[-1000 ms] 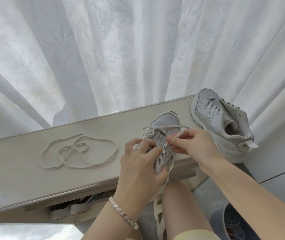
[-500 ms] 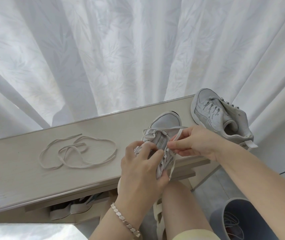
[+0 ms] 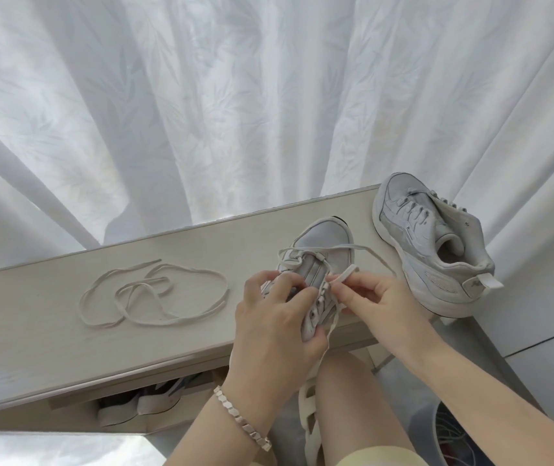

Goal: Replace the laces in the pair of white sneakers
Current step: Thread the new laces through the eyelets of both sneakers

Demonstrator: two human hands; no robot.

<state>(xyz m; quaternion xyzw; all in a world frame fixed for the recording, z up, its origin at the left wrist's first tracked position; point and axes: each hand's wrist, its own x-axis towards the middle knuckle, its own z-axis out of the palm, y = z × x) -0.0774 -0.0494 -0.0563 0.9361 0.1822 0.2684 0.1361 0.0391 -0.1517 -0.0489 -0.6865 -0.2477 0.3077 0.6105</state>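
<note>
Our left hand [image 3: 275, 327] grips the near sneaker [image 3: 324, 245] at the tabletop [image 3: 33, 331] edge; our right hand [image 3: 378, 306] pinches its lace [image 3: 344, 274]. The other sneaker [image 3: 427, 243] sits beside; a loose lace [image 3: 144, 284] lies left.

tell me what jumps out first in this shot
The eye lands on the near sneaker at the front edge of the bench: the left hand grips it while the right hand pinches a lace end. A loose lace lies coiled further left; the second sneaker sits at the right end.
</note>
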